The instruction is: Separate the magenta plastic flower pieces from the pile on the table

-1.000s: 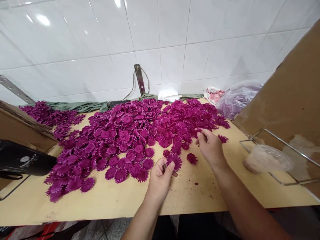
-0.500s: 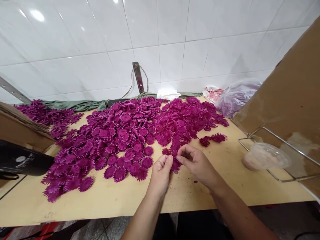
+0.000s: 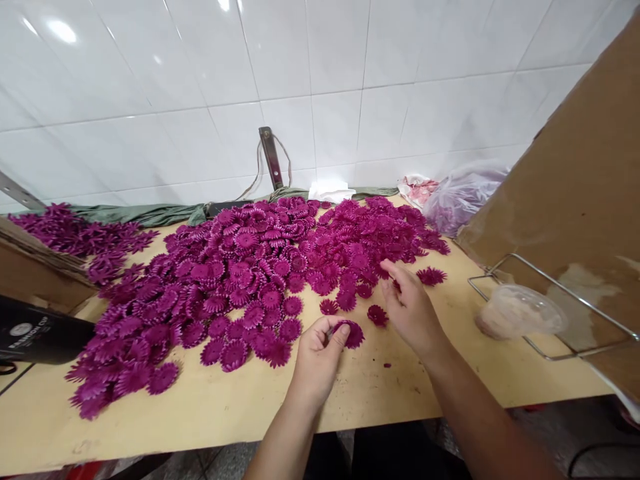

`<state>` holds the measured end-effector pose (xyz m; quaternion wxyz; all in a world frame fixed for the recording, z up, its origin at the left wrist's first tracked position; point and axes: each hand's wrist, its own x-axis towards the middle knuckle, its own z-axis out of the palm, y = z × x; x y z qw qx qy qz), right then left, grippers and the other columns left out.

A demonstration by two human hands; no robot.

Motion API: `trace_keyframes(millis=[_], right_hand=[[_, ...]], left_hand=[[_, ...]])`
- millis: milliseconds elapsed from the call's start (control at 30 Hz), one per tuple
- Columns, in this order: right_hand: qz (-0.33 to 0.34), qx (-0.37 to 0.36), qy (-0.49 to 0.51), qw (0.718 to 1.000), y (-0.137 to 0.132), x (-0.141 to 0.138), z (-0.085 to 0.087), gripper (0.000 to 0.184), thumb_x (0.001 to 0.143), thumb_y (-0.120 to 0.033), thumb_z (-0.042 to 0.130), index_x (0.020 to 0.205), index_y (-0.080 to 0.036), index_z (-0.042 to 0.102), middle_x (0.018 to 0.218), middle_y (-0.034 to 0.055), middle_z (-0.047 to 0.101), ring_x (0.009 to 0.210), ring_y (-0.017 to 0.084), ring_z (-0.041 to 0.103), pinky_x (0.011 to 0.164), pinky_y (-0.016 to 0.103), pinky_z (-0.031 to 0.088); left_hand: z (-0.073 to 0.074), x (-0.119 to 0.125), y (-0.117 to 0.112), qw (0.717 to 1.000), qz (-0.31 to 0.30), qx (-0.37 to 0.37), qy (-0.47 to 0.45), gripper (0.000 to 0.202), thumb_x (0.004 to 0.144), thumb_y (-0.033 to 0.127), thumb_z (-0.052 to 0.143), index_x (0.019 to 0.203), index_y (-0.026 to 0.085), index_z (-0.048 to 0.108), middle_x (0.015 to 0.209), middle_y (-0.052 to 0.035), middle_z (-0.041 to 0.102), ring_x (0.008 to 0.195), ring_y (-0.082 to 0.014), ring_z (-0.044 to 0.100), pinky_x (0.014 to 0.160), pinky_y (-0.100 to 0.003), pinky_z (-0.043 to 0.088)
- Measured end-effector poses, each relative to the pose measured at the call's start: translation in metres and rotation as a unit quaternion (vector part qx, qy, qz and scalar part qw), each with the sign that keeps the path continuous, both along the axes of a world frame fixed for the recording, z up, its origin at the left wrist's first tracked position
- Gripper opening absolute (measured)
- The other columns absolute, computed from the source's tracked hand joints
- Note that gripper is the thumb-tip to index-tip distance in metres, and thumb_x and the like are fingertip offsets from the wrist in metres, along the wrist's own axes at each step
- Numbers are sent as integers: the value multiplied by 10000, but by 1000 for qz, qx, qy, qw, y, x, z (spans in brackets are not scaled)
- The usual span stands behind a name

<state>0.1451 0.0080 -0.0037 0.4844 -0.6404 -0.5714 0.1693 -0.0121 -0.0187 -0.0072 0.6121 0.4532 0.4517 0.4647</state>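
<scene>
Left grip (image 3: 317, 353) pinching one purple flower (image 3: 354, 333) between thumb and fingers, just above the surface (image 3: 400, 383), my right grip (image 3: 413, 310) open, fingertips at the near edge of the flower pile (image 3: 240, 267)

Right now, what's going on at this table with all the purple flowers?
A person is handling magenta plastic flowers on a wooden table with bare hands. The left hand pinches one flower piece between thumb and fingers, close in front of the person. The right hand reaches to the near edge of the right-hand heap; whether it has gripped anything is hidden. A bigger heap lies to the left, and a few loose pieces sit between the hands.
</scene>
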Motion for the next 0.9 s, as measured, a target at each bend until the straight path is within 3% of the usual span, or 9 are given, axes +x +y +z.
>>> trace_keyframes(millis=[67,167,367,600,733,833,900], right_hand=[[87,-38,37,995,-18,-11,7,275,822,-331,477,1023,-181,590,1053,112,630,999,237,576,843,420,468],[216,-115,108,964,-38,-27,13,214,786,-305,554,963,-190,591,913,59,658,818,178,621,724,328,510],[265,-124,185,938,-38,-32,3,79,742,-223,568,808,-186,545,720,-3,589,682,127,563,644,271,476],[167,-70,232,956,-24,-28,-7,119,736,-293,558,694,-197,503,601,-36,512,553,109,505,539,241,447],[49,-25,204,977,-4,-13,-10,155,744,-338,548,700,-195,511,592,-12,563,547,138,552,540,275,475],[-42,-15,164,985,16,7,-13,213,762,-374,525,813,-170,563,715,67,644,674,202,623,641,368,511],[-53,-18,134,989,22,15,-14,287,749,-361,552,946,-155,587,926,134,662,859,247,630,765,434,497]], left_hand=[[-2,2,2,1000,-3,5,3,335,616,457,686,581,158,538,528,43,464,524,-90,389,537,-222,326],[-6,5,3,1000,10,4,-14,396,619,507,669,552,171,470,512,63,403,510,-82,352,517,-215,309],[-13,5,2,1000,5,-7,-17,474,638,600,609,530,180,418,506,61,375,505,-84,345,510,-214,304],[-10,5,-1,999,-11,41,20,355,656,484,651,600,181,473,553,50,405,544,-97,358,532,-214,325],[-7,2,-5,999,-5,44,30,349,669,466,644,588,184,456,545,54,387,536,-92,344,527,-212,314],[-4,-2,-6,999,8,37,24,333,664,450,653,586,178,477,545,51,420,540,-92,375,547,-214,335],[-3,-3,-4,1000,13,26,12,292,657,425,665,620,169,531,562,41,475,548,-95,410,560,-218,357]])
